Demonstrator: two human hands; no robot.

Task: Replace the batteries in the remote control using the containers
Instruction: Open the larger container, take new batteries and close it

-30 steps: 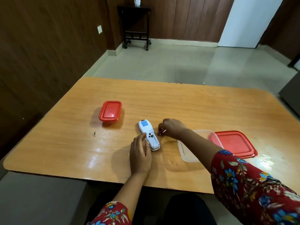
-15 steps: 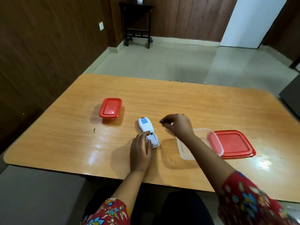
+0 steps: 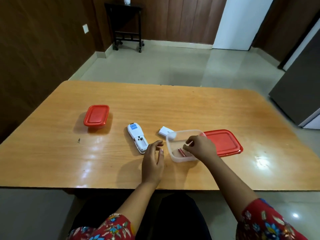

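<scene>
The white remote (image 3: 137,138) lies face down on the wooden table (image 3: 190,108), its battery bay uncovered. Its white cover (image 3: 165,131) rests just right of it, touching the rim of an open clear container (image 3: 173,155). A reddish battery (image 3: 181,152) lies on that container's floor. My right hand (image 3: 200,147) hovers over the container with curled fingers, fingertips at the battery's end; whether they still pinch it is unclear. My left hand (image 3: 153,163) rests on the table beside the remote's near end, fingers apart, holding nothing.
The clear container's red lid (image 3: 223,142) lies flat to its right. A smaller container with a red lid on (image 3: 96,116) stands at the left. A grey cabinet (image 3: 297,94) stands beyond the table's right edge.
My right hand carried a battery from the remote to the clear container. My left hand let go of the remote and slid right. The battery cover, hidden before, is now in sight.
</scene>
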